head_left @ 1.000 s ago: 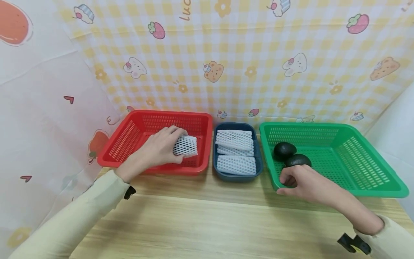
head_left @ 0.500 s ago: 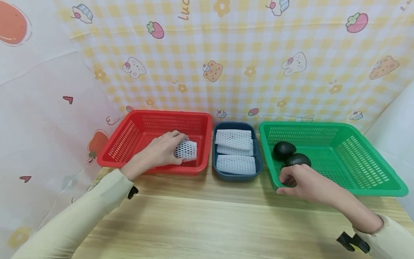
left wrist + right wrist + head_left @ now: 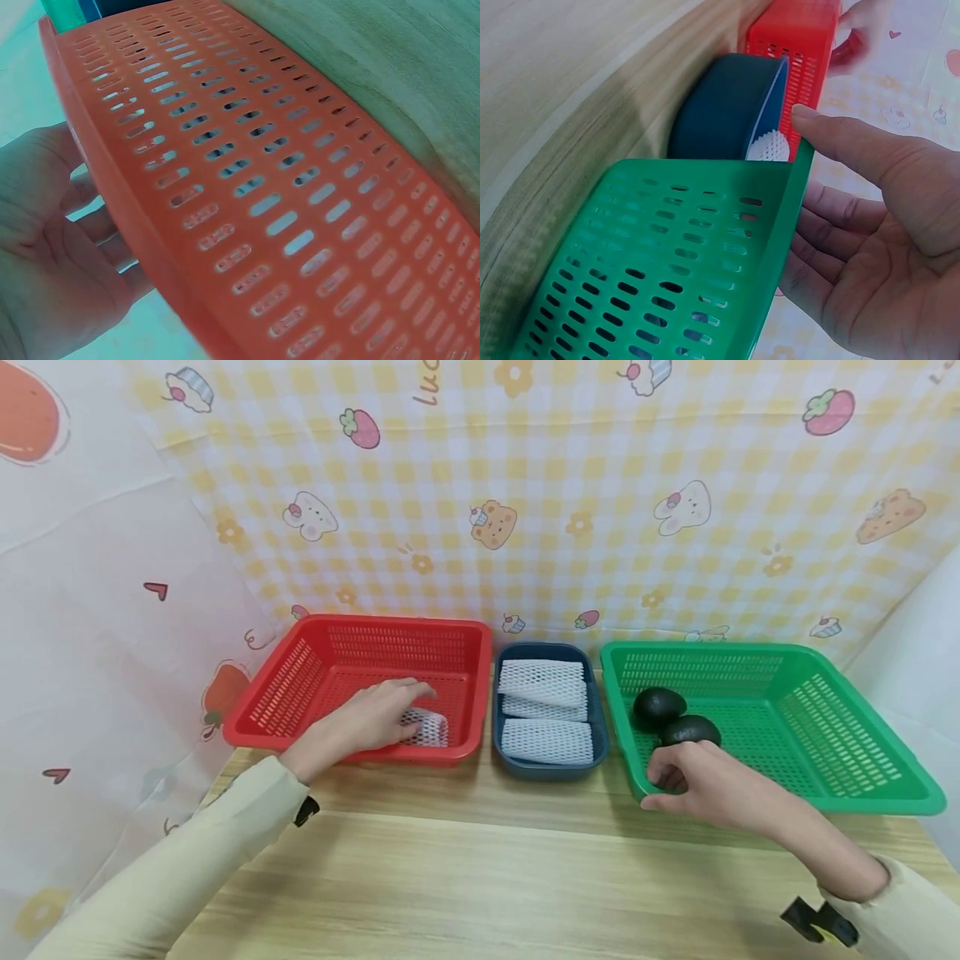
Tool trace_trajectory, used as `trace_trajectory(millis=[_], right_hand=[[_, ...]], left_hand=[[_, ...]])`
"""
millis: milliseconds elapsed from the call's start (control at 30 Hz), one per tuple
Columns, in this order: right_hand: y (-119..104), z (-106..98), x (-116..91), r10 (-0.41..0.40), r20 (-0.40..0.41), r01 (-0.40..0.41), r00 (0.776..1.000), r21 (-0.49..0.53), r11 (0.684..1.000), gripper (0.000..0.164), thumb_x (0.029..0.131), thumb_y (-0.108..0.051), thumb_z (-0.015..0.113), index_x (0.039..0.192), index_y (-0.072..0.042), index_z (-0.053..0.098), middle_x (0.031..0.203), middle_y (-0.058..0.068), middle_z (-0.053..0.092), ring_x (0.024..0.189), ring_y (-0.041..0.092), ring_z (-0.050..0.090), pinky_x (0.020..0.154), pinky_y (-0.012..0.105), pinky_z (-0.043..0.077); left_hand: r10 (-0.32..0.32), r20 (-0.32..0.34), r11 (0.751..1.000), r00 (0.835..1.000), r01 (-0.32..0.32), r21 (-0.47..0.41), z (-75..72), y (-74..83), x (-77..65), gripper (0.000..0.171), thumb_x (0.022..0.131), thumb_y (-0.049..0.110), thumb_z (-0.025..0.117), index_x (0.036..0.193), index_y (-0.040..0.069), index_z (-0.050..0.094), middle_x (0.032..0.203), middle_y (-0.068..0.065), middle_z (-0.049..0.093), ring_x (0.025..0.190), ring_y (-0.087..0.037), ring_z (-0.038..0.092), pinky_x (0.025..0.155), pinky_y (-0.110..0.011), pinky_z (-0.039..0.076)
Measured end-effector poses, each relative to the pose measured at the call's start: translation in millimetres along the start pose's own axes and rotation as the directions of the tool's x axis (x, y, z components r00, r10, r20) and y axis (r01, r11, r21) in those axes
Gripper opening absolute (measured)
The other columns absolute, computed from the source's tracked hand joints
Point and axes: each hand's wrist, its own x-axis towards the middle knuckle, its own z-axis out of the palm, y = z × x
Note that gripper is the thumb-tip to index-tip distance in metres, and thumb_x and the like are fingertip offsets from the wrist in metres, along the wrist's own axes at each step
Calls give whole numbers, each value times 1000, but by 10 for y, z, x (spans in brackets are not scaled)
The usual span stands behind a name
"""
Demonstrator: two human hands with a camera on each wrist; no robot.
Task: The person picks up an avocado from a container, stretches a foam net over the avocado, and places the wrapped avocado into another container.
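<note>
The right hand (image 3: 708, 785) pinches the green basket (image 3: 885, 806), seemingly for support, while the left hand (image 3: 371, 717) is spread by netting (image 3: 432, 729) in the red basket (image 3: 484, 668).

The left hand (image 3: 378, 717) lets go of the white foam net (image 3: 429, 728): its fingers (image 3: 407, 689), curled over the net in the earlier pictures, now reach out straight above it, their tips in plain sight. The net lies lower in the red basket (image 3: 397, 621) than a second ago, below the fingers, and the thumb (image 3: 408, 731) covers part of its left side. The gap between thumb and fingertips is wider than before. The whole hand is lower in the basket too, and the cuff behind it stands slightly further right.
</note>
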Motion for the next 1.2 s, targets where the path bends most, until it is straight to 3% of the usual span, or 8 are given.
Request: trace_trajectory(millis=[267, 400, 533, 800, 1000, 1200], right_hand=[[6, -3, -17, -1, 3, 1, 1000, 7, 1000, 24, 86, -26, 83, 84, -19, 60, 74, -13, 57, 66, 3, 56, 61, 26, 49], [7, -5, -17, -9, 6, 9, 1000, 13, 1000, 25, 87, -27, 82, 83, -19, 59, 71, -13, 55, 64, 4, 54, 59, 26, 47], [9, -4, -13, -12, 8, 12, 1000, 17, 1000, 25, 88, -27, 82, 83, -18, 59, 71, -12, 55, 64, 4, 55, 59, 26, 48], [8, 3, -14, -14, 14, 13, 1000, 34, 999, 23, 88, -23, 81, 84, -18, 59, 73, -12, 57, 66, 4, 60, 61, 27, 51], [8, 4, -12, -15, 16, 14, 1000, 39, 999, 22, 88, -21, 81, 84, -18, 60, 73, -12, 57, 66, 4, 60, 61, 27, 51], [10, 0, -16, -3, 24, 2, 1000, 52, 999, 21, 89, -20, 81, 85, -17, 60, 73, -11, 58, 67, 5, 61, 61, 27, 51]], left_hand=[[13, -59, 1000, 998, -13, -5, 17, 167, 18, 55, 87, 21, 81, 136, 8, 61, 127, -10, 64, 107, -24, 63, 85, -46, 57], [32, -83, 999, 996, -33, -11, 31, 314, 52, 55, 85, 24, 84, 134, 10, 63, 120, -7, 66, 96, -19, 64, 77, -39, 59], [78, -99, 997, 992, -79, -9, 54, 454, 97, 55, 83, 25, 85, 132, 11, 65, 114, -5, 66, 88, -16, 62, 70, -33, 58], [196, -168, 980, 966, -187, 70, 128, 676, 187, 45, 86, 25, 82, 126, 10, 69, 116, -5, 66, 100, -20, 61, 75, -37, 58], [274, -114, 961, 955, -268, 67, 230, 835, 270, 48, 82, 26, 86, 125, 11, 70, 106, -3, 67, 89, -15, 59, 70, -27, 54], [297, -19, 954, 955, -295, 56, 331, 1029, 379, 46, 86, 24, 84, 127, 9, 70, 113, -5, 70, 93, -17, 62, 75, -29, 55]])
